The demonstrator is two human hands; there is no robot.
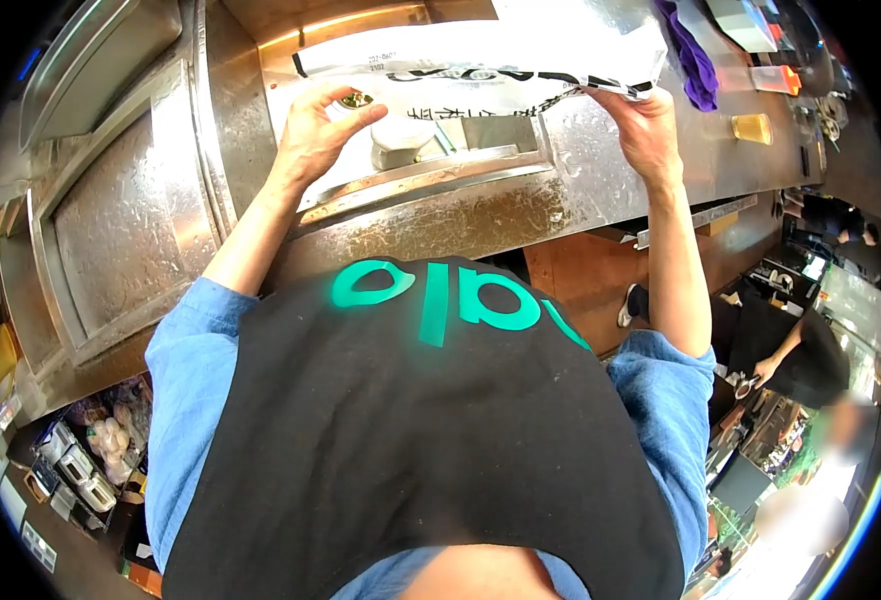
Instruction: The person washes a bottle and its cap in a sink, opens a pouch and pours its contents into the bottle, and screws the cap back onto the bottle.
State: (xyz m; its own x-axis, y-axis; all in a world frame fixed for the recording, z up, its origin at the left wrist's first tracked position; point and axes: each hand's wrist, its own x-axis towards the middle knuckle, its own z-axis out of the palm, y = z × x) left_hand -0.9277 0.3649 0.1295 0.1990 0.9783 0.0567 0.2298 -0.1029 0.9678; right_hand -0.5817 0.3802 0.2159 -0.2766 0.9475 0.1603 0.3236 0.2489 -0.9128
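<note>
A white plastic bag (480, 55) with black lettering stretches across the top of the view, above a metal sink. My right hand (647, 130) is closed, with its fingers pinching the bag's lower right corner. My left hand (312, 140) is beside the bag's lower left part, thumb and forefinger apart; whether its other fingers touch the bag is hidden. Below the bag, a white rounded container (400, 137) sits in the sink basin (430, 178), partly covered by the bag.
Wet metal counter (600, 150) runs along both sides of the sink. A purple cloth (693, 60), a yellowish cup (752, 128) and an orange-ended container (778, 79) lie to the right. Another person in dark clothing (800, 345) stands at lower right.
</note>
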